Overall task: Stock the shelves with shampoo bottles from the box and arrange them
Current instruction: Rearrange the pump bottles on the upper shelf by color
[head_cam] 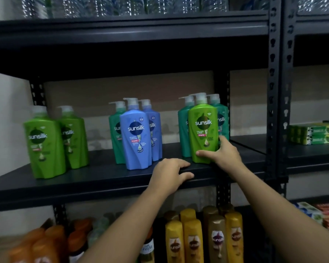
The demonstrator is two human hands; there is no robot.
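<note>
The right hand (pixel 223 155) held the green bottle (pixel 203 132) low, near the shelf (pixel 103 177) front edge. The left hand (pixel 169 174) lay flat there, holding nothing. Arranging was underway; next, probably nudge it straight.

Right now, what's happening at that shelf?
A person is arranging Sunsilk shampoo bottles on the middle shelf. The right hand grips the base of a light green bottle standing in front of two teal bottles at the right end. The left hand rests on the shelf's front edge, holding nothing. A blue and teal group stands mid-shelf, and two green bottles stand at the left.
</note>
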